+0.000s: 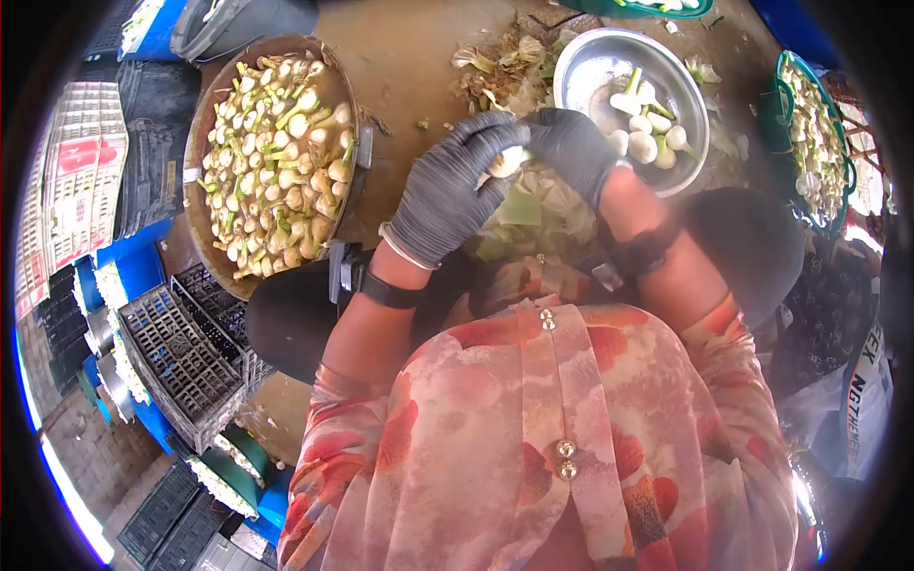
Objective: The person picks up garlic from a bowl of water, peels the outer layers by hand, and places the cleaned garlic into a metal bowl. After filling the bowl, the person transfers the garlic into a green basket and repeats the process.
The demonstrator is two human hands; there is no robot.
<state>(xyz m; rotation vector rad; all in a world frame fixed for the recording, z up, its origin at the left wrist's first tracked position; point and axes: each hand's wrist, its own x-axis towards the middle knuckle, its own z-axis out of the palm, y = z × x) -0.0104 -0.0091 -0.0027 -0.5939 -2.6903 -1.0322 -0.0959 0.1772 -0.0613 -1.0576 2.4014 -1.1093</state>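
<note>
My left hand (pixel 447 186), in a dark grey glove, is closed around a white garlic bulb (pixel 506 162). My right hand (pixel 575 150), gloved alike and slightly blurred, meets the left fingertips just above the bulb. Its fingers are bent together, and what they pinch is hidden. Beside the right hand stands a shiny metal bowl (pixel 692 100) with several clean white garlic bulbs (pixel 644 147) on short stems. To the left is a big round tub (pixel 197 181) full of garlic bulbs (pixel 276 157) with green stems, partly in brownish water.
Peeled skins and leaves (pixel 547 209) lie below my hands, with more dry husks (pixel 500 67) beyond. Black plastic crates (pixel 181 343) stand at the left. A green basket (pixel 843 143) of garlic is at the far right, and another green tub (pixel 638 8) shows at the top.
</note>
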